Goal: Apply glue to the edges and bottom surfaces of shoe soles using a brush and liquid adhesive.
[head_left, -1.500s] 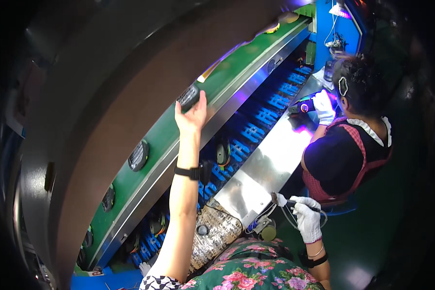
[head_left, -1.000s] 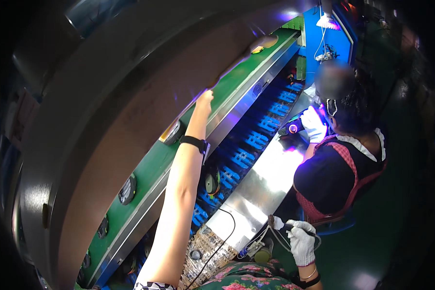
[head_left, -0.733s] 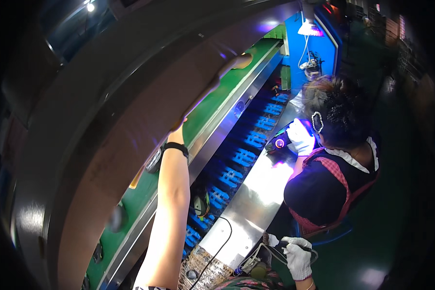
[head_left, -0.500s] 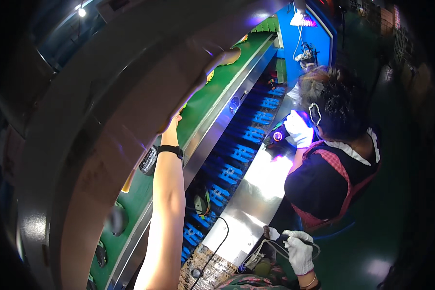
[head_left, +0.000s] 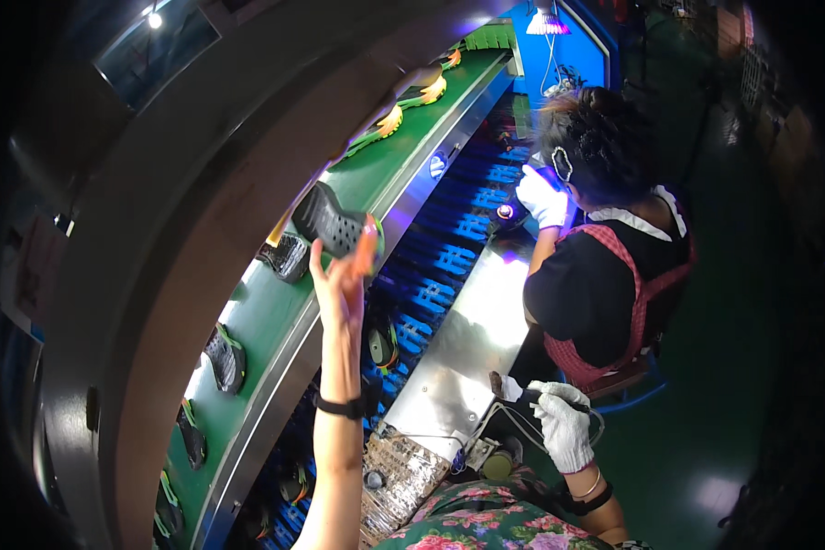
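Observation:
My bare left hand (head_left: 339, 289), with a black band at its wrist, grips a dark clog-like shoe (head_left: 328, 222) by its orange-and-green end. Small holes show in the shoe, which is tilted above the green conveyor belt (head_left: 280, 353). To its left on the belt lies a shoe in shiny dark wrapping (head_left: 287, 258). Low on the right, my right hand (head_left: 564, 431) in a white knitted glove is closed around a dark-handled tool (head_left: 528, 397) with a brown tip. A grey cable (head_left: 522, 423) loops beside that hand.
More shoes, such as a black one with green trim (head_left: 225, 359), line the belt. A large curved brown hood (head_left: 170, 275) overhangs it. Blue racks (head_left: 454, 259) run alongside a metal ledge (head_left: 449, 353). A co-worker (head_left: 614, 275) with white gloves sits at right.
My left hand has come back from under the hood and now holds the clog-like shoe. The view has shifted, revealing more shoes. My right hand keeps its grip on the tool.

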Action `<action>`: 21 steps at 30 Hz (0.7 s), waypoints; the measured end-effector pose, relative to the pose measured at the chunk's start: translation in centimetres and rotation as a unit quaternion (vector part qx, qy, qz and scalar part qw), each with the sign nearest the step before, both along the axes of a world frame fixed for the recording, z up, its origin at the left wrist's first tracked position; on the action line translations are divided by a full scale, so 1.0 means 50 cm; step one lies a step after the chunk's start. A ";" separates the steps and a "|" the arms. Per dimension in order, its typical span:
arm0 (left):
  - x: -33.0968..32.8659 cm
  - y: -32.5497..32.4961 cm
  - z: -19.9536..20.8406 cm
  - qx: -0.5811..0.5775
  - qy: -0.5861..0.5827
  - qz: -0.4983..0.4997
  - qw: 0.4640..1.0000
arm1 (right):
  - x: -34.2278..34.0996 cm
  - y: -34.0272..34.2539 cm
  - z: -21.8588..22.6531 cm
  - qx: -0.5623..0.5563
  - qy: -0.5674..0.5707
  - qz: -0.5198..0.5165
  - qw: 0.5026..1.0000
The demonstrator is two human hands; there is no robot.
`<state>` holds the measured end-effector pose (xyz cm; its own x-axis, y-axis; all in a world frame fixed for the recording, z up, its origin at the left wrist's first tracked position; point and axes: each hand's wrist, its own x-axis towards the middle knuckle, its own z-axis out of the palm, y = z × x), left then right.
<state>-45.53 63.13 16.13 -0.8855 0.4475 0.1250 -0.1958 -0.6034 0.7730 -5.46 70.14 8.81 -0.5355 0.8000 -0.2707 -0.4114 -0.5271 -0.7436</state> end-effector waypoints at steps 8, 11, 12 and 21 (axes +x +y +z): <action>0.257 -0.261 -0.116 0.008 0.066 -0.058 0.996 | 0.046 -0.072 -0.013 0.017 0.117 -0.002 0.993; 0.333 -0.332 -0.107 -0.040 0.092 -0.009 0.995 | 0.037 -0.095 0.003 0.031 0.135 0.008 0.990; 0.347 -0.361 -0.111 -0.039 0.069 -0.025 0.997 | 0.032 -0.105 0.005 0.034 0.142 0.015 0.989; 0.437 -0.584 -0.269 -0.132 -0.182 -0.131 0.965 | -0.051 -0.209 0.048 0.109 0.055 0.124 0.985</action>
<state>-23.66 33.91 2.69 -0.7016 0.6352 -0.3230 -0.6028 -0.2872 0.7445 -8.00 59.69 11.20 -0.7386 0.6731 -0.0366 -0.3748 -0.4552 -0.8077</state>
